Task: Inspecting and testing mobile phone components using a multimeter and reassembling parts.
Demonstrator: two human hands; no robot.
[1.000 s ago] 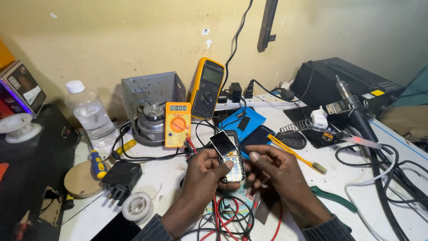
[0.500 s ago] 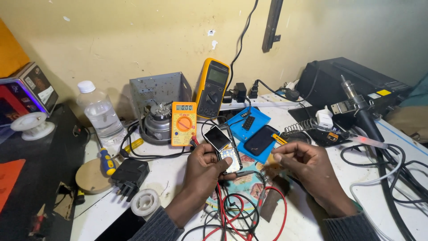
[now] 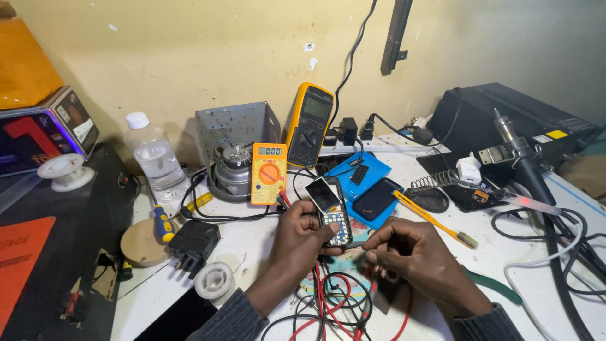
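Here, the view looks down from the person's head onto a cluttered white desk (image 3: pixel 555 208).

Left hand (image 3: pixel 303 237): near the middle of the desk's front edge, fingers curled and pressed around the lower part of a small keypad phone (image 3: pixel 331 211).

Keypad phone: held tilted just above the desk, screen end toward the back edge, keypad end under the left thumb.

Right hand (image 3: pixel 410 256): just right of the phone, fingers bunched together and pinching a thin tool (image 3: pixel 355 244) whose tip points at the phone's lower end; what kind of tool cannot be told.

Test leads (image 3: pixel 334 303): red and black wires tangled on the desk below both hands, at the front edge.

Orange meter (image 3: pixel 268 172): propped upright behind the left hand, display lit, toward the middle of the desk.

Yellow meter (image 3: pixel 309 117): leaning against the wall at the back edge.

Blue mat (image 3: pixel 360 173): behind the phone, carrying a dark phone (image 3: pixel 375 199) face up.

Yellow knife (image 3: pixel 432 218): lying slantwise just right of the blue mat.

Water bottle (image 3: pixel 154 158): standing near the back left corner.

Screwdriver (image 3: pixel 163 224): yellow and blue handle, lying toward the left edge, beside a black plug (image 3: pixel 192 243).

Solder reel (image 3: pixel 214 281): white, at the front left, just left of the left forearm.

Soldering iron (image 3: pixel 524 164): standing in its holder toward the right edge, with dark cables (image 3: pixel 555 252) coiled below it.
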